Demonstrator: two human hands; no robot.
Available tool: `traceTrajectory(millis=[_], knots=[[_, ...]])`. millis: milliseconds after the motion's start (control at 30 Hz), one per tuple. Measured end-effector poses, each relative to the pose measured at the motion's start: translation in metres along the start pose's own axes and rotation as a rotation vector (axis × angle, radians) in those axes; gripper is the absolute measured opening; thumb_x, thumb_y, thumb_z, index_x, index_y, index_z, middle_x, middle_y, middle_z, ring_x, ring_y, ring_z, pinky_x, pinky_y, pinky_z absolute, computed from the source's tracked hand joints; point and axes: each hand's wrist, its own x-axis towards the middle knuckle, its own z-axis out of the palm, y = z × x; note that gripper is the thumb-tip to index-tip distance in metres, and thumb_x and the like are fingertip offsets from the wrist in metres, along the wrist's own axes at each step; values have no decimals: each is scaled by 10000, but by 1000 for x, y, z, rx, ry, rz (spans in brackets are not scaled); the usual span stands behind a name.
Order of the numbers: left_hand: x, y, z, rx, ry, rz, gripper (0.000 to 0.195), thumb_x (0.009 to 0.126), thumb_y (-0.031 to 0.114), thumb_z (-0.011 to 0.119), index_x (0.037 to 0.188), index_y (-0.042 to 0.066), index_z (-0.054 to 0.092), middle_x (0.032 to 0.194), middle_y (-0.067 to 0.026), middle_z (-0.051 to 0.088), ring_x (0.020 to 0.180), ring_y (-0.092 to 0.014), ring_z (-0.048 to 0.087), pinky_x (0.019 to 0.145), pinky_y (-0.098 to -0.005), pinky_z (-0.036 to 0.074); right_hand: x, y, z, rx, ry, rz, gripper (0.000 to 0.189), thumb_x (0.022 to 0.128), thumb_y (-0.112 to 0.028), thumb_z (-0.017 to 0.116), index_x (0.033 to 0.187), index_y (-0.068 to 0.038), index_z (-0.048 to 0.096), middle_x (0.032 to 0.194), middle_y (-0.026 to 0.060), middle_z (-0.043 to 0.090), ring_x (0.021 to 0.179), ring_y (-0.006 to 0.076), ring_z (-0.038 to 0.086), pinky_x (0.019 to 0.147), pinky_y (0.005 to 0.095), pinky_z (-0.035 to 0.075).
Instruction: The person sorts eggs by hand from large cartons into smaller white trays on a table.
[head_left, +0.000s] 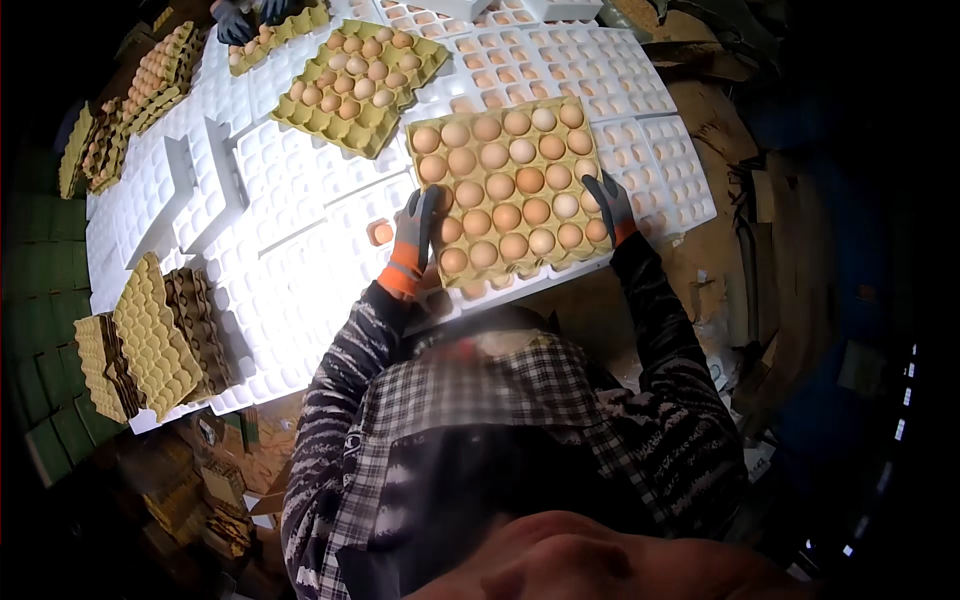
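A yellow pulp egg tray (517, 196) full of brown and pale eggs is gripped at its two short sides, above white foam egg trays near the table's front edge. My left hand (415, 232), in a grey glove with an orange cuff, grasps its left side. On the right side my right hand (611, 204), gloved alike, has its fingers over the rim. Just left of my left hand, a single egg (381, 233) sits in a foam cell. What lies under the held tray is mostly hidden.
A partly filled pulp tray (360, 86) lies beyond. Egg-filled foam trays (600, 71) cover the right side. Foam trays (154, 202) stand on edge at left, near folded pulp trays (154, 337). Another person's gloved hand (234, 28) is over a tray at the far side.
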Motion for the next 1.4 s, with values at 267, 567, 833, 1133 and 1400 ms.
traceTrajectory(millis=[267,567,833,1133,1400], knots=[[18,1,14,556,54,244,588,929,300,683,1428,43,508,1256,-106,629,1106,-230,598,934,-345,494,-1,-42,-7,-688,133,-357,522,916,-394,680,1359,-136,587,1299,111,623,1166,269,580,1000,419,447],[-38,12,29,1474,-231,646,584,681,167,820,1228,99,631,1157,-87,652,1102,-330,592,977,-450,452,-56,-61,104,-1038,-410,-828,351,846,-326,714,1159,-181,654,1133,46,613,1094,281,541,987,438,429],[-22,36,25,937,-96,400,561,764,65,737,1306,142,615,1049,-77,566,858,-212,581,772,-322,506,-11,-87,80,-372,-484,-668,458,812,-120,782,1237,-105,610,1312,24,566,1128,215,606,933,366,510],[9,27,9,460,-11,130,449,795,42,717,1227,90,604,1172,-4,634,861,-129,620,712,-298,515,-2,-105,90,-846,-437,-578,461,819,-300,747,1235,-140,627,1245,84,596,1100,267,614,894,423,510],[34,40,39,1445,32,492,525,749,142,752,1256,230,644,1284,-90,545,1045,-320,621,835,-429,531,22,-103,133,-1317,-306,-628,296,839,-226,666,1129,-163,660,1220,132,565,1061,318,586,812,430,515]])
